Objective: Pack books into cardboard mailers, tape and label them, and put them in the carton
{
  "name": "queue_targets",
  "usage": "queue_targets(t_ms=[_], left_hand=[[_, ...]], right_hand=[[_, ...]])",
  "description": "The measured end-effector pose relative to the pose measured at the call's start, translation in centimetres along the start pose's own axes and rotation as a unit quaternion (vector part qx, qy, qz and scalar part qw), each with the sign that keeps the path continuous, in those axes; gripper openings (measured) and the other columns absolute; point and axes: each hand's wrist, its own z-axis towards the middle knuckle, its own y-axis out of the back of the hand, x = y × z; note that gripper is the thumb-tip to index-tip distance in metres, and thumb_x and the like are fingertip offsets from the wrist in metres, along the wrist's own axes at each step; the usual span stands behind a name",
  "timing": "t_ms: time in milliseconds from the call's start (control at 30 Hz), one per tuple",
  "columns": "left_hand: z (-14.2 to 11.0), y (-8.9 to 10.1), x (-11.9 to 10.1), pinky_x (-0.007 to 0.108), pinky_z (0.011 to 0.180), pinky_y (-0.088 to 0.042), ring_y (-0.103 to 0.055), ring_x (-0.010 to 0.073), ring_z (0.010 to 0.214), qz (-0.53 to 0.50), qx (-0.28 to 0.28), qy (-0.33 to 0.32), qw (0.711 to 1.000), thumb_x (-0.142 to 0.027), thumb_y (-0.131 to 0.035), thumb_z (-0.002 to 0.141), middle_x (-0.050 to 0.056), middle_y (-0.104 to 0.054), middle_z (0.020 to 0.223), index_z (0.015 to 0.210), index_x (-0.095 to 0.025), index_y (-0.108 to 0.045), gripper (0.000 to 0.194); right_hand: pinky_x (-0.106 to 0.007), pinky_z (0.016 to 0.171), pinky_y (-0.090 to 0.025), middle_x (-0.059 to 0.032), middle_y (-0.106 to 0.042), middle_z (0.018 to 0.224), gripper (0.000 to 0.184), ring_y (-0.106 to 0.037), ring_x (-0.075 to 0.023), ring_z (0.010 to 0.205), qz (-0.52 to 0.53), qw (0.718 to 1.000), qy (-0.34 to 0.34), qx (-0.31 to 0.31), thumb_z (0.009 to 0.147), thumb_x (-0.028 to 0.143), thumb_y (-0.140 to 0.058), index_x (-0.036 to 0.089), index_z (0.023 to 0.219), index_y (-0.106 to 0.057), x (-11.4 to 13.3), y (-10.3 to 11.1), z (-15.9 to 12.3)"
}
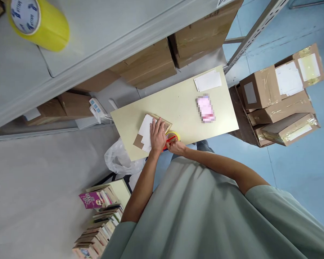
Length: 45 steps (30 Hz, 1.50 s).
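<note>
A small cardboard box (138, 140) with white paper (147, 128) on top lies near the left end of the pale table (175, 97). Pressed flat on the box and paper is my left hand (158, 135), its fingers stretched out. At the table's near edge, my right hand (177, 147) is wrapped round a red tape dispenser (170, 139) that carries a yellow roll of tape (177, 135). The dispenser sits against the box's near right side, and my fingers hide part of it.
Further right on the table are white sheets (208, 81) and a blurred pink item (205, 108). Shelving (118, 43) with a big yellow tape roll (52, 27) rises beyond. Stacked parcels (261, 90) stand at right; a plastic bag (118, 158) and books (99, 230) are at left.
</note>
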Motion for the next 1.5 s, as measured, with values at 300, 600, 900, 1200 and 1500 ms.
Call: queue_targets(t_ms=[300, 600, 900, 1200, 1500], left_hand=[[0.0, -0.1, 0.1, 0.062, 0.140, -0.013, -0.003, 0.0292, 0.173, -0.040, -0.013, 0.003, 0.999, -0.031, -0.037, 0.111, 0.016, -0.047, 0.172, 0.153, -0.016, -0.061, 0.050], [-0.1, -0.2, 0.2, 0.062, 0.140, -0.013, -0.005, 0.0296, 0.173, -0.022, -0.012, -0.012, 1.000, -0.027, -0.031, 0.111, 0.014, -0.047, 0.173, 0.154, -0.015, -0.060, 0.054], [-0.6, -0.2, -0.7, 0.062, 0.140, -0.013, -0.007, 0.0290, 0.173, -0.037, 0.010, -0.029, 0.999, -0.026, -0.033, 0.110, 0.015, -0.048, 0.172, 0.151, -0.015, -0.062, 0.051], [-1.2, -0.5, -0.6, 0.064, 0.140, -0.015, -0.008, 0.0289, 0.173, -0.032, 0.021, -0.063, 0.997, -0.023, -0.036, 0.107, 0.014, -0.050, 0.171, 0.150, -0.016, -0.063, 0.051], [0.0, 2.2, 0.2, 0.056, 0.140, -0.022, -0.017, 0.0316, 0.172, -0.036, -0.036, -0.001, 0.999, -0.030, -0.038, 0.110, 0.023, -0.026, 0.181, 0.168, -0.005, -0.036, 0.063]], right_hand=[[-0.040, 0.085, -0.046, -0.0281, -0.078, 0.105, 0.040, -0.077, -0.0286, 0.093, 0.010, 0.992, -0.122, 0.031, 0.106, 0.003, -0.024, -0.001, 0.136, -0.050, -7.5, 2.4, -3.6], [-0.039, 0.088, -0.042, -0.0279, -0.078, 0.109, 0.039, -0.077, -0.0310, 0.099, -0.010, 0.987, -0.156, 0.041, 0.114, 0.017, -0.026, -0.002, 0.143, -0.044, -11.3, 4.3, -5.6], [-0.040, 0.088, -0.041, -0.0292, -0.078, 0.111, 0.042, -0.077, -0.0321, 0.097, -0.010, 0.988, -0.144, 0.049, 0.112, 0.014, -0.029, -0.003, 0.148, -0.041, -12.9, 5.2, -6.8], [-0.041, 0.091, -0.041, -0.0273, -0.080, 0.109, 0.043, -0.077, -0.0326, 0.097, -0.043, 0.982, -0.184, 0.018, 0.111, 0.015, -0.034, -0.003, 0.145, -0.050, -16.4, 6.4, -6.9], [-0.045, 0.098, -0.043, -0.0275, -0.076, 0.119, 0.043, -0.074, -0.0328, 0.105, -0.078, 0.988, -0.135, -0.018, 0.108, 0.006, -0.024, -0.003, 0.142, -0.047, -14.3, 6.6, -3.7]])
